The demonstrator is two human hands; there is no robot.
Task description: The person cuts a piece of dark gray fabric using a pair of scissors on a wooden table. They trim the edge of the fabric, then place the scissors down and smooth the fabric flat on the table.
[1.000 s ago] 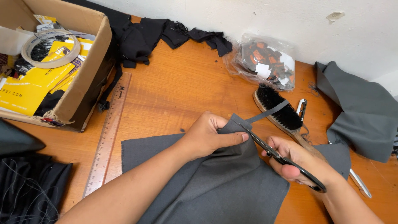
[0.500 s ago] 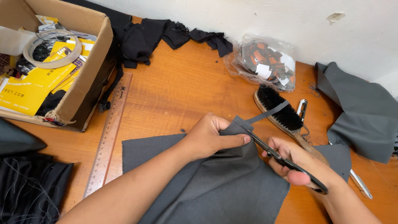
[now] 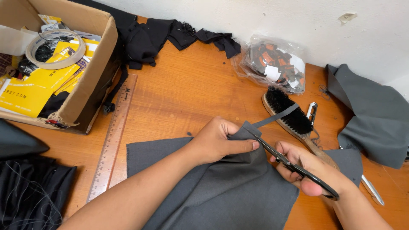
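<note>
- My left hand [image 3: 217,142] pinches the upper edge of the grey cloth [image 3: 213,187], fingers closed on a bunched fold, thumb stretched toward the blades.
- My right hand [image 3: 313,170] grips the black scissors [image 3: 294,167], fingers through the handles; the blades look nearly shut and point up-left into the cloth's top corner, just beside my left thumb.
- The grey cloth lies flat on the wooden bench [image 3: 187,93], right in front of me, under both hands.
- A narrow grey strip [image 3: 275,117] runs from the cut corner up across the black-bristled brush [image 3: 289,111].
- The brush has a wooden handle and lies just behind my right hand.
- A long wooden ruler [image 3: 113,138] lies left of the cloth, touching its corner.
- A cardboard box [image 3: 91,68] stands at far left, with 1 tape roll [image 3: 55,49] inside.
- A clear bag of small pieces [image 3: 272,64] sits by the wall.
- More grey fabric [image 3: 375,115] lies heaped at right.
</note>
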